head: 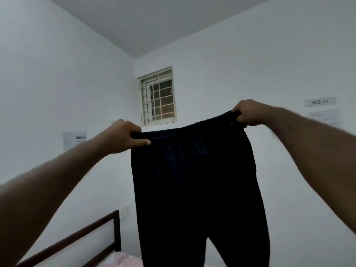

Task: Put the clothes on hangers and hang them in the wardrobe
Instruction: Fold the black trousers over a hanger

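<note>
A pair of dark trousers (196, 180) is held up before the barred window (158, 96), its waistband pinched at each end by the left hand (123, 136) and right hand (248, 112); a loosened pinch could drop it onto the bed (115, 234) below, no hanger being visible.

Dark trousers (194, 185), near black, plain, soft knit-like cloth. Held up in the air by the waistband, spread wide and flat toward the camera. Waistband elasticated, gathered, sloping: lower at the left end, higher at the right. Pinched at the left corner by the left hand (123, 137), thumb in front along the band; gripped at the right corner by the right hand (248, 112), fingers curled round the band. Hanging straight down from there, legs side by side, splitting low in the picture; hems out of view below.
</note>
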Motion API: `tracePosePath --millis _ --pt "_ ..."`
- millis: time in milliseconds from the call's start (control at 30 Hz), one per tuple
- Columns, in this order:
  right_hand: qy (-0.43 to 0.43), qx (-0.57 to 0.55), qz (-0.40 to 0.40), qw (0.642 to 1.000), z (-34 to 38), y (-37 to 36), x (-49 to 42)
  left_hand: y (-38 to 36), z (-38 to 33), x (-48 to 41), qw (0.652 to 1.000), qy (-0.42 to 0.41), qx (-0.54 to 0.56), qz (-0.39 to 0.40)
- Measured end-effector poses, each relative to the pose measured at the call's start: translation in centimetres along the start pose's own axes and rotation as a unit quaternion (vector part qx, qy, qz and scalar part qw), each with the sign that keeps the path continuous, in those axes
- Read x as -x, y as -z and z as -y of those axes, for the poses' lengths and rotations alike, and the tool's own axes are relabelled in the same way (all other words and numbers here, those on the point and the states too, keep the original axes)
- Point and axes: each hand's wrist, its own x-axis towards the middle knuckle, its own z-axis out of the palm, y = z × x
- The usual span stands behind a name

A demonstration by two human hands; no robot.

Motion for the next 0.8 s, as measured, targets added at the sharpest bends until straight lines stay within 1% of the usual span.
tracePosePath --millis 67,100,167,267,333,367,433,500,600,633,700,767,800 --pt "0.012 0.02 -0.021 1.0 0.0 0.9 0.1 0.5 -0.1 -0.4 0.995 -0.028 -0.091 -0.017" --pt "0.017 0.026 -0.032 0.999 0.0 1.3 0.4 0.9 -0.1 -0.6 0.992 -0.022 -0.119 -0.021" --pt "0.015 0.01 -0.046 0.999 -0.1 2.0 0.9 1.9 0.3 -0.9 0.99 0.003 -0.14 -0.029" --pt "0.006 -0.002 -0.056 0.998 -0.6 2.7 1.2 2.6 0.7 -1.6 0.99 0.015 -0.135 -0.038" --pt "0.001 -0.006 -0.052 0.999 -0.7 2.9 1.2 2.8 0.3 -2.2 0.995 0.026 -0.09 -0.041" --pt "-0.005 -0.013 -0.053 0.999 -0.7 3.0 1.2 2.9 -0.1 -2.5 0.997 0.039 -0.047 -0.041" --pt "-0.022 -0.03 -0.057 0.998 -0.8 3.2 1.3 2.9 -1.0 -2.9 0.992 0.086 0.086 -0.034" --pt "-0.038 -0.034 -0.066 0.997 -0.8 3.3 1.5 2.6 -1.6 -3.0 0.966 0.112 0.231 -0.019" --pt "-0.043 -0.021 -0.066 0.997 -0.3 2.8 1.6 2.0 -1.8 -2.6 0.934 0.112 0.34 0.017" --pt "-0.043 -0.025 -0.063 0.997 -0.2 2.5 1.5 1.8 -1.8 -2.2 0.923 0.112 0.367 0.04" --pt "-0.046 -0.078 -0.042 0.995 -0.1 1.6 1.5 1.5 -1.6 -1.6 0.91 0.108 0.391 0.089" --pt "-0.045 -0.121 -0.012 0.992 -0.1 0.5 1.3 0.9 -1.4 -0.9 0.914 0.103 0.372 0.127" --pt "-0.044 -0.127 0.005 0.991 -0.1 0.1 1.3 0.7 -1.4 -0.6 0.922 0.102 0.348 0.135"
